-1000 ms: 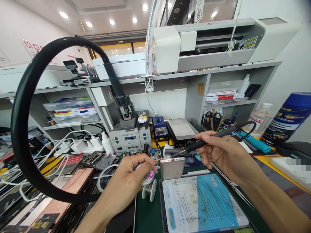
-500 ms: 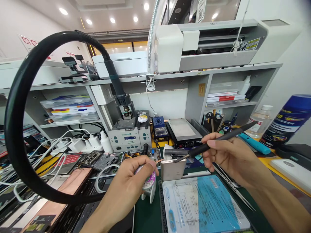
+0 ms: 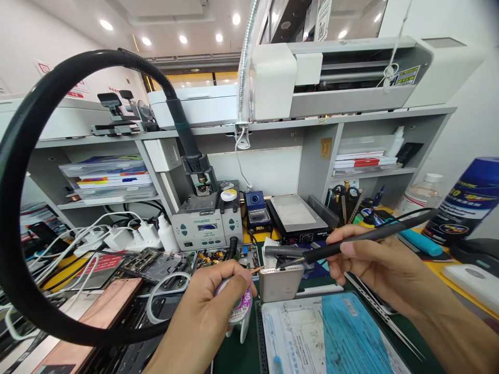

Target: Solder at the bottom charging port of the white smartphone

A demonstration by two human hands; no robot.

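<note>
My left hand is closed around a spool of desoldering braid with a purple-and-white label. A short copper-coloured end of the braid sticks out toward a silver phone. The phone stands on edge, its end with the port and speaker holes facing up. In my right hand is a black soldering iron, pinched like a pen. Its tip is at the phone's top edge, close to the braid; whether they touch I cannot tell.
A blue-and-white pad lies in front of the phone, tweezers to its right. Behind stand a hot air station and a heating plate. A thick black hose loops at left above stacked phone parts.
The view has shifted slightly, so the bench sits lower in the picture. The soldering iron's handle lies a little flatter. Both hands keep their holds near the phone's edge.
</note>
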